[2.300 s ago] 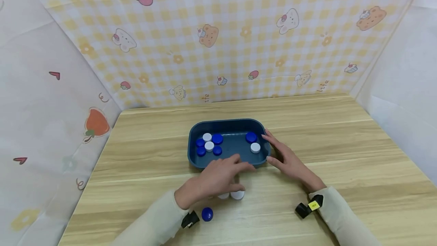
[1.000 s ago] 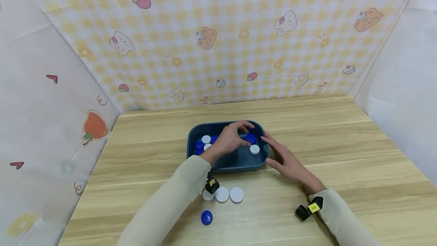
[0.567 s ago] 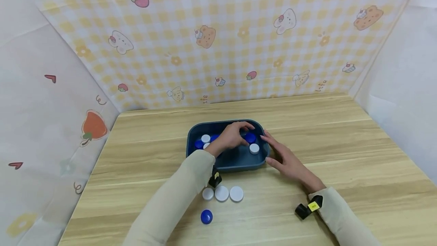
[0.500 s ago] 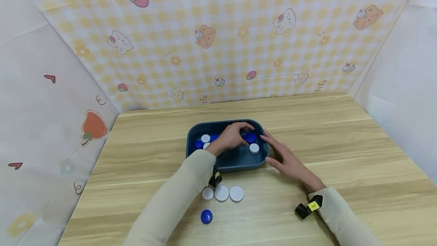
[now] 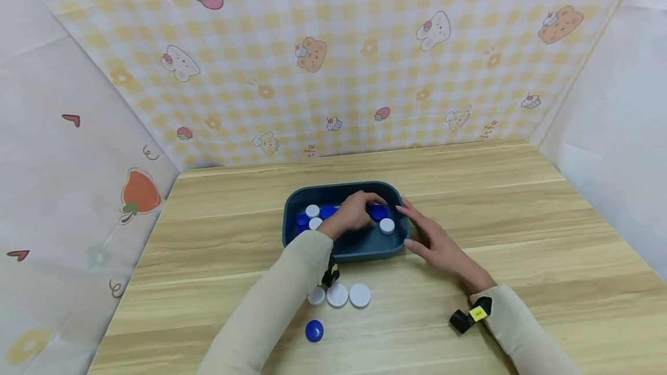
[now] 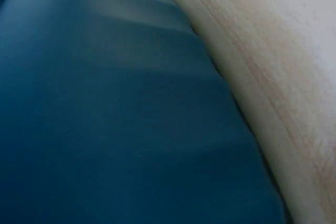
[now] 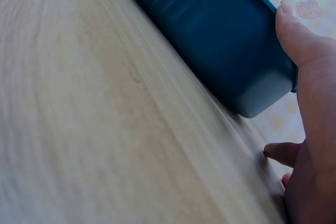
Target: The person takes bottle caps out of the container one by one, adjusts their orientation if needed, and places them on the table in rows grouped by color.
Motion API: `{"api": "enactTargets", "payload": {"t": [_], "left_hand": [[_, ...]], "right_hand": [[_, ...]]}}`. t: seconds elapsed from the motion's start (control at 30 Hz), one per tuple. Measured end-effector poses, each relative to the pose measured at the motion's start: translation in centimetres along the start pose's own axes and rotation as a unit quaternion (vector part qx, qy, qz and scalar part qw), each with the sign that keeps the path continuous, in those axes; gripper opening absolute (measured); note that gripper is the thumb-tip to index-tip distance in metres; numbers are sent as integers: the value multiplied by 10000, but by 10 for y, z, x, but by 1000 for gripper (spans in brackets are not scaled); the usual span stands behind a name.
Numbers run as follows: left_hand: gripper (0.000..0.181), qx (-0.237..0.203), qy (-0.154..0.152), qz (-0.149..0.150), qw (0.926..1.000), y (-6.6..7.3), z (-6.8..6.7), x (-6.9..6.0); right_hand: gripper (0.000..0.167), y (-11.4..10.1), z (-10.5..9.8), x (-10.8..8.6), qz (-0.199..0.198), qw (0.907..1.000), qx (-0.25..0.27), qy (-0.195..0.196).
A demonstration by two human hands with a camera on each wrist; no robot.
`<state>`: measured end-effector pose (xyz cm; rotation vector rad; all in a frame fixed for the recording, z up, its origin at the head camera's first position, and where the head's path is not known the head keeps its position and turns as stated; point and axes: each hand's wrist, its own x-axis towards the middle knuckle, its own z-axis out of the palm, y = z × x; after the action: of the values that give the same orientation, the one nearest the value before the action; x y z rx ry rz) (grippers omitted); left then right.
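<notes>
A dark blue tray (image 5: 367,245) stands mid-table with blue and white round caps inside. Reaching over its near rim, my left hand (image 5: 353,213) has thumb and fingers curled around a blue bottle cap (image 5: 378,212) in the right part. A white cap (image 5: 387,225) lies just in front of that cap. My right hand (image 5: 440,247) rests against the tray's right end, fingers nearly straight, the thumb touching the rim in the right wrist view. The left wrist view has only the blue tray wall and skin along the right; the fingertips are out of it.
Several blue and white caps, such as the white cap (image 5: 312,210), sit in the tray's left part, some hidden by my left arm. On the wooden table (image 5: 417,328) before the tray lie three white caps (image 5: 359,296) in a row and one blue cap (image 5: 314,331).
My left hand has gone from above the tray's near edge into the tray, and its fingers have now closed around the blue cap, which has shifted slightly left. The right hand stays at the rim.
</notes>
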<state>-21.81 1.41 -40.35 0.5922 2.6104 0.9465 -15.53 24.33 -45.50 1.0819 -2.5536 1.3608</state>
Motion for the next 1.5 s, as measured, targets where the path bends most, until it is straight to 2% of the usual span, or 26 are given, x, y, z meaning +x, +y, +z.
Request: {"api": "enactTargets", "payload": {"t": [0.2,0.53,0.83,1.0,1.23,1.5], "left_hand": [[48,243,-74,-33,9997,7,2,-3],[40,766,-102,-163,9969,9,8,-1],[35,837,-222,-282,9958,10,7,-4],[33,937,-176,-266,9951,10,7,-3],[35,1309,-80,-196,9912,7,8,-1],[34,1269,-87,-140,9918,5,6,-2]], "right_hand": [[66,1,0,-1,3,10000,-64,9],[64,2,1,-2,-16,10000,38,46],[67,1,1,-1,58,10000,42,20],[67,1,1,-1,65,10000,38,29],[64,1,0,-1,66,10000,-50,17],[63,0,0,-1,98,9999,-37,-8]]}}
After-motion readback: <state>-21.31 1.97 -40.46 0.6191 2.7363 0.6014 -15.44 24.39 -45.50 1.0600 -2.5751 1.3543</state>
